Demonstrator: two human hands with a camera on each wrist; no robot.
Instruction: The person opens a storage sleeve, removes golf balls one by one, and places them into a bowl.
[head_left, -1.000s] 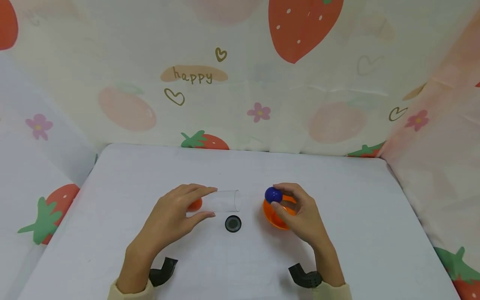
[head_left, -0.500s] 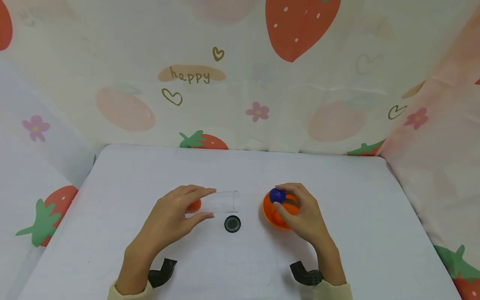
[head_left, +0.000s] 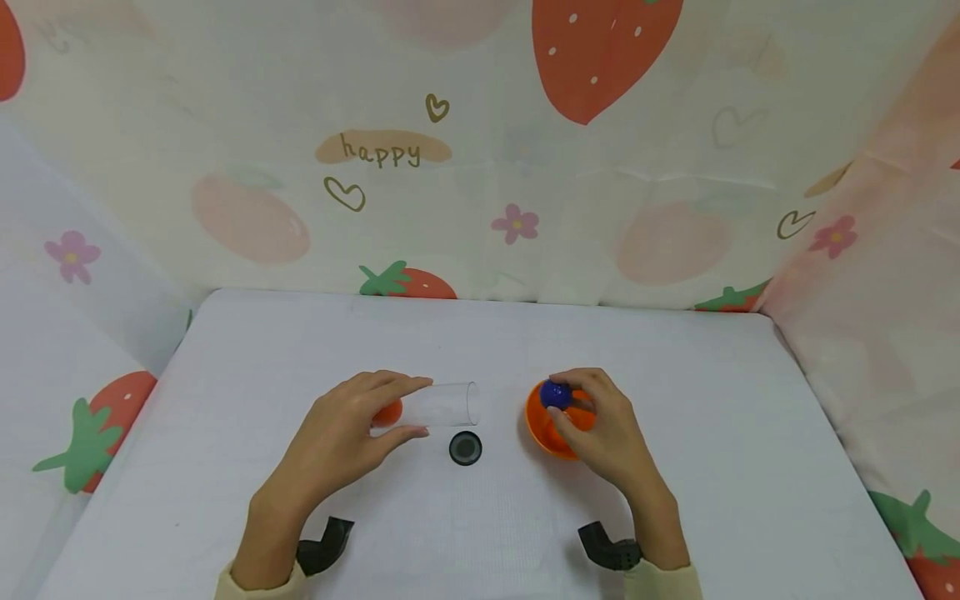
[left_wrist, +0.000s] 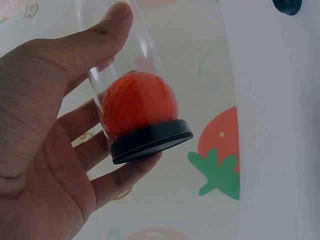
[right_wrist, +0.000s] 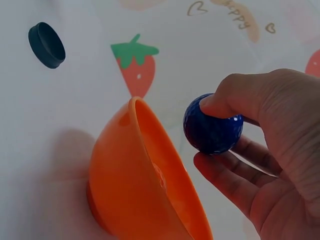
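My left hand (head_left: 337,433) grips a clear tube (head_left: 446,404) lying sideways, its uncapped mouth toward the right. Inside, at the hand's end, sits an orange-red golf ball (left_wrist: 140,105), and a black cap (left_wrist: 152,141) closes that end in the left wrist view. The right hand (head_left: 603,425) pinches a blue golf ball (right_wrist: 212,125) between thumb and fingers, over the far side of an orange bowl (right_wrist: 120,175). A rounded orange shape shows within the bowl, partly hidden by the hand. Between the hands, a loose black cap (head_left: 466,448) lies on the table, hollow side up.
The white-covered table (head_left: 480,342) extends behind and to both sides of the hands. A printed cloth (head_left: 480,183) with strawberries and flowers hangs along its back. Black curved camera mounts (head_left: 326,546) stick out from both wrists.
The right hand has brought the blue golf ball slightly right and a little nearer, farther over the bowl. The left hand holds the tube in the same place. The head view has shifted slightly.
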